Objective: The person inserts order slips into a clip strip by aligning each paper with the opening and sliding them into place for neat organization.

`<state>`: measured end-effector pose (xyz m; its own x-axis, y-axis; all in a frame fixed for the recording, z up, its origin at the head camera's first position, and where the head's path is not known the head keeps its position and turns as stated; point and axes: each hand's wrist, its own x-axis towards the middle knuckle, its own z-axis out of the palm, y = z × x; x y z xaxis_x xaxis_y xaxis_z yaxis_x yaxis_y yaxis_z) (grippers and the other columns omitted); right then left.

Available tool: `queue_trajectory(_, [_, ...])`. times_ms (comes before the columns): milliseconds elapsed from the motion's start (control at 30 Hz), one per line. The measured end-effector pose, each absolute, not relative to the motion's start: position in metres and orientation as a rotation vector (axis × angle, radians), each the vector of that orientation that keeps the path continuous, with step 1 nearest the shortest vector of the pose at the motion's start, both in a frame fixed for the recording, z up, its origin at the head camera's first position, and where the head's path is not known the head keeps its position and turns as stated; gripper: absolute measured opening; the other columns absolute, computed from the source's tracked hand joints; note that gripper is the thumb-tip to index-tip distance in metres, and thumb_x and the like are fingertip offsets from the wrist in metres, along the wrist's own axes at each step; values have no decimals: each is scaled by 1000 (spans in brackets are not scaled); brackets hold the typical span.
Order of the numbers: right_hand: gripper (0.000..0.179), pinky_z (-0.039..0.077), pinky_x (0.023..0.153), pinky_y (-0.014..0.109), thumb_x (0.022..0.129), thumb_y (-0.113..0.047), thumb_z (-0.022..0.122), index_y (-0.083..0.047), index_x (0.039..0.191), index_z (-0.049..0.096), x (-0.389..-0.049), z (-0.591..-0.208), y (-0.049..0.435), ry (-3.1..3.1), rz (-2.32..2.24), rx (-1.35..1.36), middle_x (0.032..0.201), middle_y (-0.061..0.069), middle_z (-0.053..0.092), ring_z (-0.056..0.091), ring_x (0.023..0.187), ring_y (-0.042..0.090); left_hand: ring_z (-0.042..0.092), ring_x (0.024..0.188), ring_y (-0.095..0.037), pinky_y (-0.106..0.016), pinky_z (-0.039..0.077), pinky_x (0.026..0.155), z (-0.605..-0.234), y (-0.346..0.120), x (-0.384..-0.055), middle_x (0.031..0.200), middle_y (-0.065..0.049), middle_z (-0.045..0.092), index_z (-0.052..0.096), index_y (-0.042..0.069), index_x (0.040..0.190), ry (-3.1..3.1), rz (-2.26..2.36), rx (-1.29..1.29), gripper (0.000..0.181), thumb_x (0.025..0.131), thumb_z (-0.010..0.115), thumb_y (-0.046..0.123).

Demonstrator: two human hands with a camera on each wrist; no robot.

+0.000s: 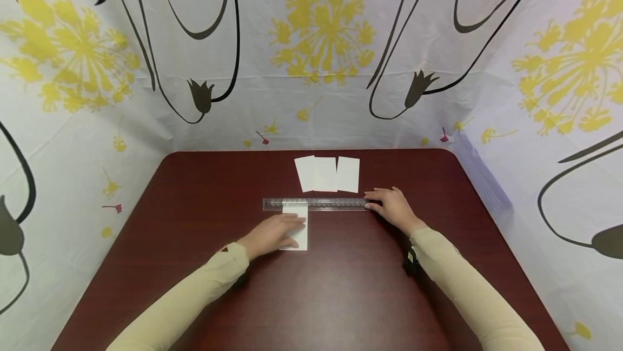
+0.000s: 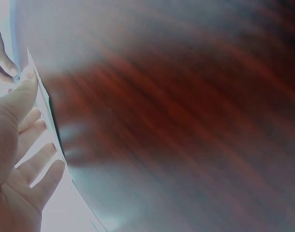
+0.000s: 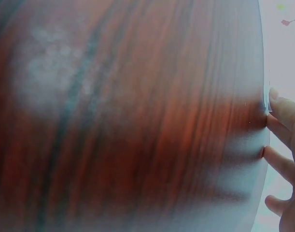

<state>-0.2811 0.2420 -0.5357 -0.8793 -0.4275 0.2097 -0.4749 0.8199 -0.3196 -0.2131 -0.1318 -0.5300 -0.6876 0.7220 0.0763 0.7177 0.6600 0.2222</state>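
White card (image 1: 302, 235) under left hand (image 1: 273, 233) shows broadly only from head.

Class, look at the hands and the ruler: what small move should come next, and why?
Perhaps the right hand should slide the clear ruler rightward until its left end lines up with the left edge of the white card: the ruler lies across the card's far end and juts past that edge, while the left hand rests on the card.

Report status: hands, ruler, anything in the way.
Left hand rests on white paper. Right hand holds right end of clear ruler. Ruler lies across paper's far end. Three white cards beyond ruler, nothing seen blocking.
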Motion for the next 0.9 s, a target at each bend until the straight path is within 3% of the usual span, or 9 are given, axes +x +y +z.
queue_trajectory(900, [37,29,113,69,92,-28,69,-9,123,70,-281,-538,242,-2875,566,722,132,9,67,57,131,33,53,136,-26,-43,44,114,-529,-119,-214,143,-5,59,62,8,133,2851,342,1308,56,88,70,41])
